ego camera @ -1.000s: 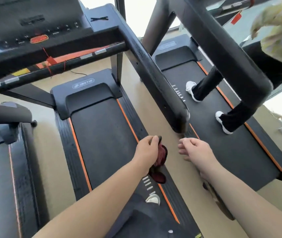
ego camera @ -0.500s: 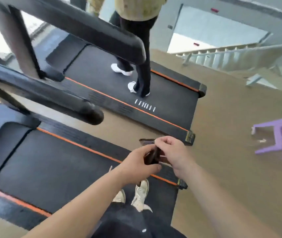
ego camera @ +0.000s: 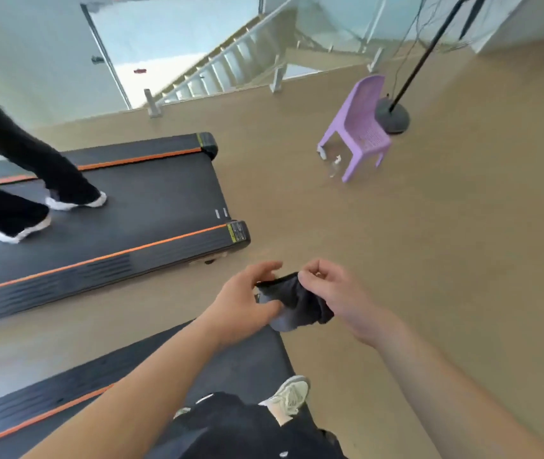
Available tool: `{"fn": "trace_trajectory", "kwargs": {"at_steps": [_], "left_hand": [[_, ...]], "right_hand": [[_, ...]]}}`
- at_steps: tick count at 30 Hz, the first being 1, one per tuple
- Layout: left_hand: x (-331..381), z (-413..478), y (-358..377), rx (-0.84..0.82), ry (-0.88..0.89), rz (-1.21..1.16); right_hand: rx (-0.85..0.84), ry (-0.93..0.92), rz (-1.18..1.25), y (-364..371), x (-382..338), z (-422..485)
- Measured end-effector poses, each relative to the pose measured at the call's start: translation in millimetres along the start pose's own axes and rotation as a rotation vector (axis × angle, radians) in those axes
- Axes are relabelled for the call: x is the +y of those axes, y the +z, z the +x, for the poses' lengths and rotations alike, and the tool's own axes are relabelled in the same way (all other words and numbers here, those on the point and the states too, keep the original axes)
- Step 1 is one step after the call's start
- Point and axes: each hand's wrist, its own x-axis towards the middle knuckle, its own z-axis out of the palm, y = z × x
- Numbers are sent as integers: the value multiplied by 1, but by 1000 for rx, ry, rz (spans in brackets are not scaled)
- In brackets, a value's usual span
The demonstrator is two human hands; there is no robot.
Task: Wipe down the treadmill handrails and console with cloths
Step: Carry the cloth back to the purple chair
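A dark crumpled cloth (ego camera: 294, 303) hangs between both my hands in front of me. My left hand (ego camera: 247, 303) grips its left side with thumb and fingers. My right hand (ego camera: 333, 293) pinches its upper right edge, fingers curled. I stand at the rear end of a black treadmill deck (ego camera: 231, 362) with an orange stripe; my shoes show on it. No handrail or console is in view.
A second treadmill (ego camera: 151, 207) lies to the left, with another person's legs in black trousers (ego camera: 25, 167) and white shoes on its belt. A purple plastic chair (ego camera: 360, 130) and a black stand base (ego camera: 393, 117) sit on the tan floor ahead. A stairwell railing (ego camera: 224, 67) is beyond.
The view has swung right, away from the handrails and console toward the open floor. The cloth, held in my left hand alone, is now held by both hands.
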Motion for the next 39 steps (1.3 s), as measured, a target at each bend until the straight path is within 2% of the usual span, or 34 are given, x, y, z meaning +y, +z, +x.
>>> {"fn": "trace_trajectory", "kwargs": {"at_steps": [3, 6, 12, 15, 20, 24, 27, 30, 33, 39], "left_hand": [[39, 45, 47, -115, 17, 52], [78, 90, 80, -162, 13, 106], [155, 191, 117, -31, 61, 52], [172, 256, 129, -44, 56, 134], [172, 405, 146, -66, 60, 190], [156, 560, 162, -161, 71, 150], [164, 678, 181, -138, 48, 53], [199, 749, 206, -134, -20, 70], [237, 832, 228, -105, -43, 134], [280, 998, 285, 147, -21, 161]], "right_hand": [[84, -26, -13, -77, 20, -6], [175, -58, -135, -147, 34, -3], [42, 9, -308, -263, 46, 40], [131, 15, -321, -311, 49, 86], [357, -39, 57, -398, 59, 215], [370, -97, 331, -479, 63, 369], [373, -115, 472, -549, 54, 475], [469, -64, 451, -612, 45, 525], [483, -57, 369, -688, 25, 581], [415, -164, 138, -841, 10, 727]]}}
